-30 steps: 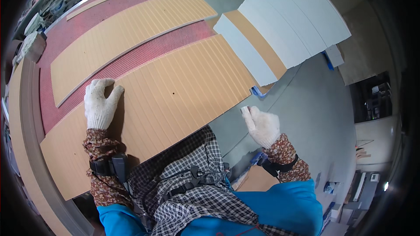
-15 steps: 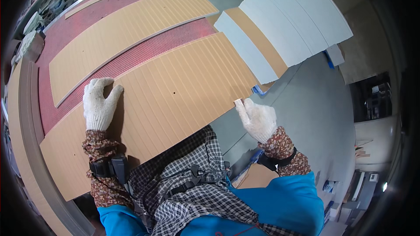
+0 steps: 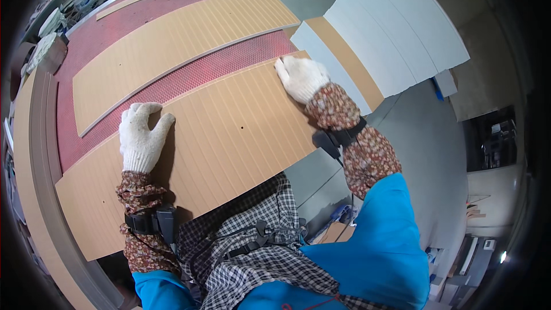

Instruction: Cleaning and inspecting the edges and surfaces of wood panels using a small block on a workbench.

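Under your two gloved hands lies a long, light-tan, wood-toned panel with straight grooves (image 3: pixel 201 149), slanting across a red, mesh-textured counter (image 3: pixel 212 63). Your left hand in its white knitted glove (image 3: pixel 142 136) rests across the panel's far edge, left of its middle; that grip is loosely parted, thumb and forefinger curved well apart with nothing seen between them. Your right hand, gloved the same (image 3: pixel 304 78), is at the panel's far right corner, fingers bent, their tips near the far edge; its underside is hidden, so you cannot tell from here how far this grip is open or whether it has hold of anything. A small dark round spot (image 3: pixel 242 127) marks the panel's face between your hands. Beyond the panel's far edge lies a second grooved tan panel (image 3: pixel 183 51), apart from it, and past the panel's right end stand large white sheets (image 3: pixel 402 28).
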`<move>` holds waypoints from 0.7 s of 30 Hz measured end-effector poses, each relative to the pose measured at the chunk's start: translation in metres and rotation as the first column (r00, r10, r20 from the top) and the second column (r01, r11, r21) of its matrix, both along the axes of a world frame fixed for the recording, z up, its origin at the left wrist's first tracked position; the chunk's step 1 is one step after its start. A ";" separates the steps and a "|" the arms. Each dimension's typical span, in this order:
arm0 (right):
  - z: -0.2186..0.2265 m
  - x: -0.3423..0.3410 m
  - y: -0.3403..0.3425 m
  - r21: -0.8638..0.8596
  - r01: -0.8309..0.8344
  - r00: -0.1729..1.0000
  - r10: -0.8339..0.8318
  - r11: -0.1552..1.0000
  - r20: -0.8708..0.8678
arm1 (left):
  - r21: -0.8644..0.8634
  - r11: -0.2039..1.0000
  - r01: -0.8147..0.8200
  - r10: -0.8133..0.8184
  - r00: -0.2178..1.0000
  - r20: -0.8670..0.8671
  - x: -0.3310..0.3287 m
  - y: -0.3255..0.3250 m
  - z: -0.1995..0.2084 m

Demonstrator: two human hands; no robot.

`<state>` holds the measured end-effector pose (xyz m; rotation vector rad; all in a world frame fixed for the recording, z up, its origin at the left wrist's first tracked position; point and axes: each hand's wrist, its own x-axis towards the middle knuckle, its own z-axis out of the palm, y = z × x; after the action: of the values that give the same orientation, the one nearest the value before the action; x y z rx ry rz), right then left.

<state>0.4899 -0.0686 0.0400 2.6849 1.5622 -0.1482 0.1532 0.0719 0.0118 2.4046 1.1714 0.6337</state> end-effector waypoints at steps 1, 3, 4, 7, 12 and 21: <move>-0.002 0.006 0.013 0.000 -0.004 1.000 0.004 1.000 0.003 | 0.000 1.000 -0.004 0.004 1.000 0.003 0.000 0.000 0.000; -0.009 0.019 0.035 0.076 -0.042 0.999 0.041 0.996 0.020 | 0.009 1.000 0.005 -0.005 1.000 -0.004 0.001 0.001 0.001; -0.010 0.023 0.043 0.050 -0.130 0.991 0.128 0.990 0.047 | 0.010 1.000 0.001 -0.001 1.000 -0.004 0.000 0.001 0.000; -0.007 0.015 0.043 0.082 -0.097 0.995 0.096 0.992 0.025 | 0.012 1.000 -0.001 0.001 1.000 0.022 -0.005 0.003 -0.004; -0.014 0.010 -0.003 0.123 -0.063 0.997 0.056 0.990 0.055 | -0.007 1.000 0.008 -0.008 1.000 -0.004 0.002 0.000 0.000; -0.009 -0.052 -0.159 0.146 -0.107 0.990 0.091 0.983 0.111 | 0.017 1.000 0.017 -0.018 0.999 0.031 -0.002 0.008 -0.011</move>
<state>0.4379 -0.2279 0.0312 2.6669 1.7367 0.1161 0.1512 0.0800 0.0004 2.4073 1.1350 0.6760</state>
